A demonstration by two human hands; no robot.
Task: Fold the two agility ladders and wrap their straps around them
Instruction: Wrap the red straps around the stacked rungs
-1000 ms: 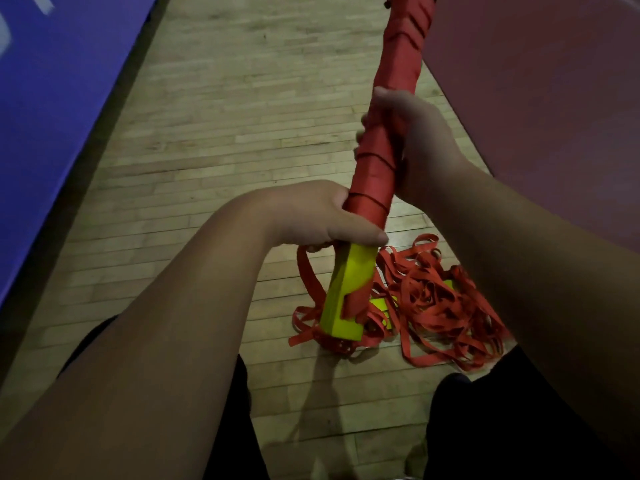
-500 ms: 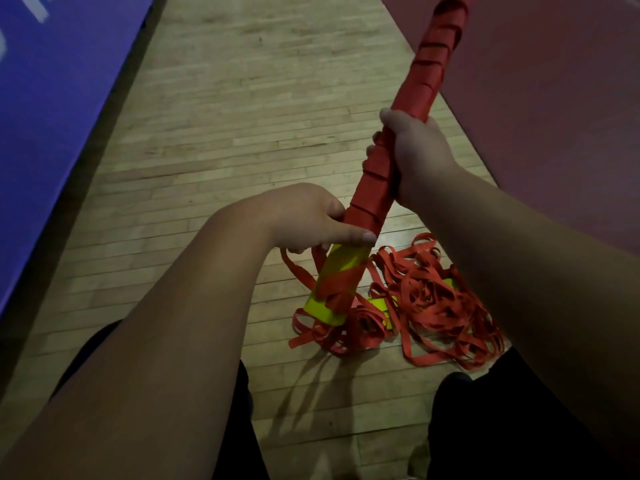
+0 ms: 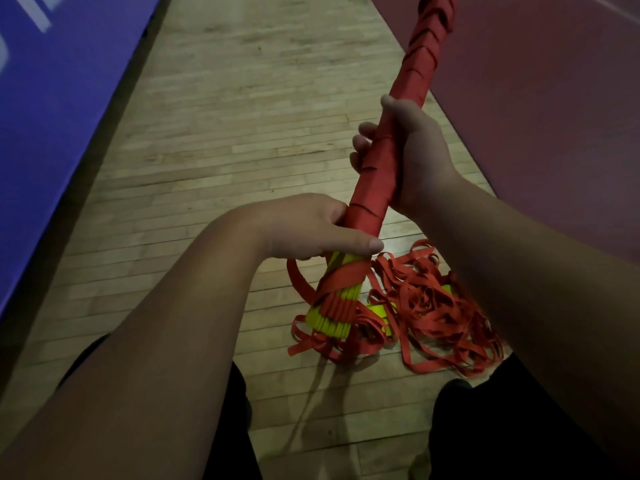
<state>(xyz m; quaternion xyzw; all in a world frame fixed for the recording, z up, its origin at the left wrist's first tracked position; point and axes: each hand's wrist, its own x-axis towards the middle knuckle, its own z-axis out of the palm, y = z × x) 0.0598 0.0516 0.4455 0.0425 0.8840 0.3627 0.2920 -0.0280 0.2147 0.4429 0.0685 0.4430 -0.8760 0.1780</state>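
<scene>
- A person's left hand (image 3: 308, 230) grips the folded ladder (image 3: 372, 188) where its red wrapping ends, thumb laid across the front.
- The right hand (image 3: 415, 157) clasps the same bundle higher up, fingers curled round it from the far side.
- The bundle is held tilted in the air, its top leaning away to the right and its yellow rungs (image 3: 330, 322) bare at the low end, crossed by turns of red strap (image 3: 343, 275).
- A loose loop of strap hangs below the left hand.
- The second ladder (image 3: 436, 306) lies in a tangled heap on the wooden floor (image 3: 242, 116), just beside the bundle's low end.
- A blue mat (image 3: 52, 116) lies at left and a red mat (image 3: 554, 116) at right.
</scene>
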